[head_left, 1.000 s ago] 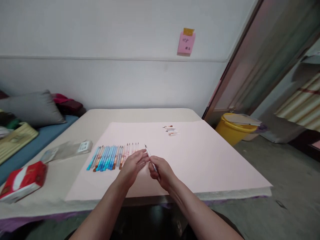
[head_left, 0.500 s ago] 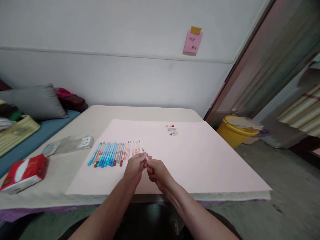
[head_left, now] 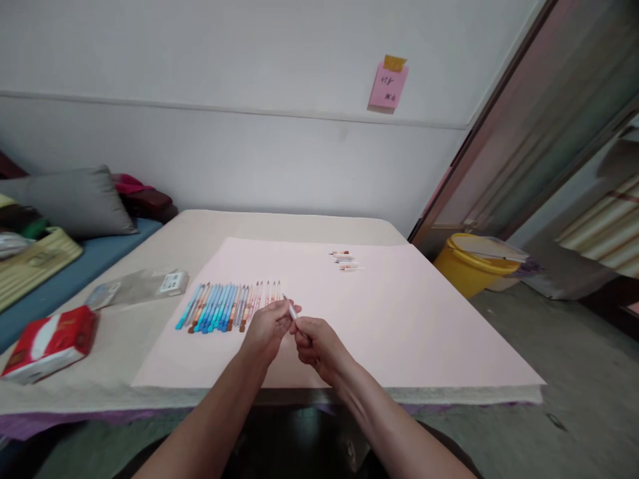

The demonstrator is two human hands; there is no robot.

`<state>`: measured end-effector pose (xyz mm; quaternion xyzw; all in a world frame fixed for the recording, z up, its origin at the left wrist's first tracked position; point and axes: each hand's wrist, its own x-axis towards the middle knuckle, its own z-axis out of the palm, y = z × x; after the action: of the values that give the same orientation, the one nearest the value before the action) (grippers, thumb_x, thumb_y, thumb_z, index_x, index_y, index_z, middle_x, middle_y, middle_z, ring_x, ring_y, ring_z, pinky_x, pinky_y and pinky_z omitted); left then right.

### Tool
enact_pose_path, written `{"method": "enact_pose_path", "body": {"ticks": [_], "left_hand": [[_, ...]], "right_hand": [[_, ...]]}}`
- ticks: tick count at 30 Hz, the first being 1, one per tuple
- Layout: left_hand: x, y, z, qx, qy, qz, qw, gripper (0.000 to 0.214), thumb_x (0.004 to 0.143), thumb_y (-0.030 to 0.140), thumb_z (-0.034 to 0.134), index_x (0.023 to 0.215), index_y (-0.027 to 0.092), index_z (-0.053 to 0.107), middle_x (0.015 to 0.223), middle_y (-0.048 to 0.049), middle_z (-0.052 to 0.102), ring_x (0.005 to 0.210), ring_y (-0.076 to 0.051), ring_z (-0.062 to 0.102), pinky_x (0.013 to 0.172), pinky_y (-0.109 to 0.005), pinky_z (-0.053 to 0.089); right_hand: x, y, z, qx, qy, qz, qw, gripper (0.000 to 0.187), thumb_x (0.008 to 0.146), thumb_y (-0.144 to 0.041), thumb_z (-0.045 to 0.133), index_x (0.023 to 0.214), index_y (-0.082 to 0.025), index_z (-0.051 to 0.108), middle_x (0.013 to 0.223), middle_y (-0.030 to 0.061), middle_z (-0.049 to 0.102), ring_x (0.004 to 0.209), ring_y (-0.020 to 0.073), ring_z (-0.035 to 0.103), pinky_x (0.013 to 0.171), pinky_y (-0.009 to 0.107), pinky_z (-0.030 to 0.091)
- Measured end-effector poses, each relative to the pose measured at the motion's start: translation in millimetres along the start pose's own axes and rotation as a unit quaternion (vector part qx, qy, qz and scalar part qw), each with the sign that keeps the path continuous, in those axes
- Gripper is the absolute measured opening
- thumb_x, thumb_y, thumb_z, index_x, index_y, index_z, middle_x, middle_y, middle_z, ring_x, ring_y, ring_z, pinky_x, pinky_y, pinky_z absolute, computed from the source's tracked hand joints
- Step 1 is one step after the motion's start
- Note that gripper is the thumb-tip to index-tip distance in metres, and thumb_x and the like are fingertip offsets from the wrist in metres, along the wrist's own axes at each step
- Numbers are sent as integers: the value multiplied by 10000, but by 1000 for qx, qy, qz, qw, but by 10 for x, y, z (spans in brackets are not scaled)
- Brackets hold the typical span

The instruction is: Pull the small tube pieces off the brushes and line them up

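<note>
Over the pink sheet, a slim white pen [head_left: 293, 311] with a dark pointed tip slants up and to the left between my hands. My right hand [head_left: 317, 342] is closed around its lower end. My left hand [head_left: 269, 326] has its fingers curled about the upper part, near the tip; its exact grip is partly hidden. Just left of my hands lies a row of pens [head_left: 219, 306], side by side with tips pointing away, in blue, brown, grey and pink-white. Several short pointed pieces [head_left: 344, 261] lie farther back on the sheet, right of centre.
The pink sheet [head_left: 399, 332] covers much of the cloth-topped table. To the left lie a clear plastic wrapper [head_left: 142, 289] and a red tissue pack [head_left: 52, 344]. A yellow bucket [head_left: 464, 269] stands beyond the right edge. A pink note [head_left: 388, 86] is taped to the wall.
My left hand has shifted slightly left and its fingers have loosened, so more of the pen shows between my hands. The laid-out pens have not moved.
</note>
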<state>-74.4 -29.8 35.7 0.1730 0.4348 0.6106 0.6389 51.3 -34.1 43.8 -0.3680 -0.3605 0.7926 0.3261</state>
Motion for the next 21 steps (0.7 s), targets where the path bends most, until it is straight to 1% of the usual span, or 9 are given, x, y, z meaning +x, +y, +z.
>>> {"method": "enact_pose_path", "body": {"ticks": [3, 5, 7, 11, 13, 14, 16, 19, 21], "left_hand": [[4, -24, -5, 25, 18, 14, 999, 129, 709, 207, 683, 685, 97, 619, 669, -73, 637, 560, -105, 556, 535, -212, 431], [-1, -41, -1, 39, 20, 23, 999, 166, 699, 236, 702, 662, 103, 611, 633, -52, 616, 527, -90, 528, 520, -208, 418], [-9, -48, 4, 33, 7, 22, 999, 166, 700, 255, 708, 706, 109, 631, 681, -60, 631, 579, -106, 558, 565, -222, 442], [-23, -18, 15, -34, -70, -17, 997, 200, 751, 216, 655, 918, 107, 663, 927, -142, 664, 848, -186, 618, 732, -288, 478], [-25, 3, 21, -45, -73, -16, 996, 186, 739, 176, 659, 909, 103, 663, 943, -145, 661, 887, -194, 614, 733, -282, 479], [-25, 10, 23, -42, -62, -9, 997, 163, 723, 166, 673, 873, 104, 662, 913, -134, 662, 862, -186, 617, 712, -269, 479], [-22, 13, 30, -24, -40, 4, 999, 122, 695, 176, 704, 778, 107, 647, 813, -96, 655, 737, -147, 610, 640, -238, 470], [-19, -5, 41, 7, -32, 25, 999, 170, 685, 223, 724, 657, 113, 599, 649, -35, 598, 533, -83, 523, 526, -205, 423], [-23, -15, 49, 13, -30, 26, 999, 170, 698, 237, 715, 665, 118, 598, 633, -27, 588, 528, -85, 524, 524, -207, 424]], "right_hand": [[8, 36, 15, -29, 6, -9, 1000, 62, 676, -228, 474, 656, -170, 481, 425, -97, 308, 344, 24, 133, 387, 213, 45], [16, 48, 21, -38, 14, -12, 999, 67, 676, -232, 479, 650, -169, 480, 423, -97, 310, 345, 25, 135, 387, 215, 43], [15, 38, 21, -29, 23, -9, 999, 63, 673, -224, 480, 648, -166, 481, 429, -95, 321, 344, 22, 136, 387, 214, 46], [-17, -26, 7, 12, 12, -5, 1000, 64, 681, -222, 485, 657, -162, 486, 433, -95, 326, 335, 20, 137, 384, 214, 58], [-36, -44, 2, 11, 0, -12, 1000, 74, 691, -233, 494, 671, -162, 494, 433, -97, 324, 336, 20, 134, 385, 215, 51], [-42, -43, 2, 5, -2, -18, 1000, 79, 697, -239, 497, 676, -163, 496, 432, -97, 324, 338, 21, 133, 386, 215, 48], [-48, -24, 7, -11, 4, -29, 1000, 94, 707, -253, 497, 677, -163, 497, 425, -96, 325, 343, 24, 133, 387, 215, 46], [-40, 11, 16, -33, 13, -35, 999, 107, 704, -262, 497, 665, -162, 496, 415, -92, 334, 346, 26, 140, 386, 213, 50], [-33, 10, 14, -31, 16, -27, 999, 94, 690, -251, 498, 656, -163, 492, 414, -96, 326, 345, 25, 137, 385, 211, 50]]}}
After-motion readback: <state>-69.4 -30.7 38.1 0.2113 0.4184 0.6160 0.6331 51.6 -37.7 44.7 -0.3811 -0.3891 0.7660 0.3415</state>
